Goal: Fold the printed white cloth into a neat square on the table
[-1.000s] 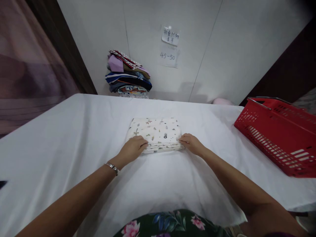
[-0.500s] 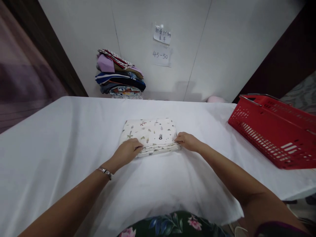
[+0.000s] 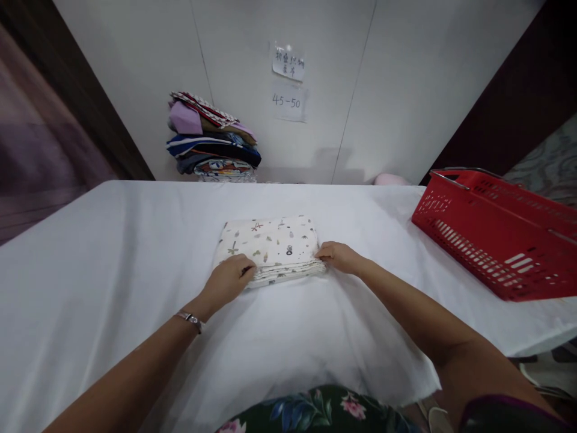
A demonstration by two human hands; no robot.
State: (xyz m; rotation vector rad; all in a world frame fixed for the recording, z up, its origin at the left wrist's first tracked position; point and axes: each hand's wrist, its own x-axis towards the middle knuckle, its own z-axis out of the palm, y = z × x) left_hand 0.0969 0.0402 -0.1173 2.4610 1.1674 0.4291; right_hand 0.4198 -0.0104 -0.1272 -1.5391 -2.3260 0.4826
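A white cloth printed with small plants and figures lies folded in a flat, layered rectangle on the white-covered table. My left hand pinches its near left corner between thumb and fingers. At the near right corner, my right hand grips the edge in the same way. Several stacked layers show along the near side, between the two hands. A bracelet circles my left wrist.
A red plastic basket with metal handles stands at the table's right side. Behind the far edge is a pile of folded fabrics against the wall. Two paper notes hang on that wall. A pinkish rounded thing shows past the far edge.
The view has shifted slightly, so everything sits a little further left. Both hands keep their hold on the folded cloth, which looks unchanged.
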